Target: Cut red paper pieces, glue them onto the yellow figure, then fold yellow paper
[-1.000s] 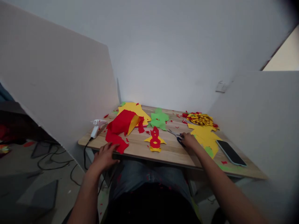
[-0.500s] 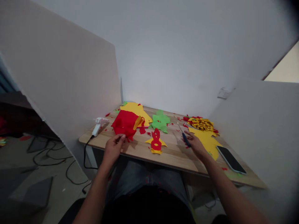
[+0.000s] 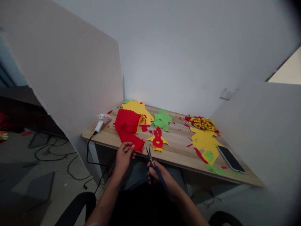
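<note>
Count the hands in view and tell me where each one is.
2. The left hand grips the red sheet at its near edge; the right hand holds the scissors, to the right of the left hand. No others show.

tbh the floppy red felt-like sheet (image 3: 128, 121) is looking totally matt, the slim blue-handled scissors (image 3: 152, 163) are showing smooth grey metal, the white pistol-shaped glue gun (image 3: 99, 123) is looking plasticky, and the long pale-brown tabletop (image 3: 180, 147) is showing wood grain.
</note>
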Tool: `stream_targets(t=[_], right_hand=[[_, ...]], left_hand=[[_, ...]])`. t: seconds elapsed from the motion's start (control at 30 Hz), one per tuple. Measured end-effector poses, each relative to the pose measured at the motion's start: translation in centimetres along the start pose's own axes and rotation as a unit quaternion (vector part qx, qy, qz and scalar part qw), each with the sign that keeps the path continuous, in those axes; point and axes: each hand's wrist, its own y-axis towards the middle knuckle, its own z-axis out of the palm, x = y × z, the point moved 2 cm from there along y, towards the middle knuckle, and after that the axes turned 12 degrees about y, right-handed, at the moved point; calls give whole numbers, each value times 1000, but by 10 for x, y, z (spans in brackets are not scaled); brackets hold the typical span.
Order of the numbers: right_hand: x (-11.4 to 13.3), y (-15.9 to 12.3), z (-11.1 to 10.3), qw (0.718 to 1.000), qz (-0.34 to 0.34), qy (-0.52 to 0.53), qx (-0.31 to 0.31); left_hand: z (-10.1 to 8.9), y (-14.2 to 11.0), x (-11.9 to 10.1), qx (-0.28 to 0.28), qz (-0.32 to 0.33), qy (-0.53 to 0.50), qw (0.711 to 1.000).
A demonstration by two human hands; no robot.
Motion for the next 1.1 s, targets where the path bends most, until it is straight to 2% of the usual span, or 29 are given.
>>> stream_targets(t=[0.13, 0.23, 0.37, 0.43, 0.5, 0.6, 0.67, 0.73, 0.8, 0.93, 1.0, 1.1], right_hand=[[13, -18, 7, 996, 50, 50, 48], [22, -26, 9, 995, 70, 45, 62], [25, -18, 6, 996, 82, 3, 47], [23, -11, 3, 997, 69, -21, 27], [21, -6, -2, 998, 50, -39, 8], [16, -1, -9, 997, 42, -59, 0], [13, 1, -14, 995, 32, -98, -4], [13, 0, -19, 985, -3, -170, -25], [17, -1, -24, 959, -44, -273, -62], [31, -5, -31, 857, -90, -487, -141], [37, -5, -34, 817, -96, -547, -155], [44, -3, -37, 777, -95, -602, -155]], left_hand=[[0, -2, -3, 5, 1, 7, 1000], [0, -2, -3, -4, 16, 31, 999], [-1, -3, -3, 0, 41, 66, 997], [-4, -5, -6, 0, 51, 126, 991], [-9, -6, -12, -19, 86, 251, 964], [-13, 2, -24, -37, 208, 440, 873], [-11, 12, -29, -7, 271, 501, 822], [-6, 25, -30, 38, 289, 539, 790], [1, 38, -27, 76, 284, 556, 777], [13, 54, -20, 114, 274, 561, 773], [16, 58, -16, 125, 274, 555, 775], [16, 61, -7, 142, 274, 540, 783]])
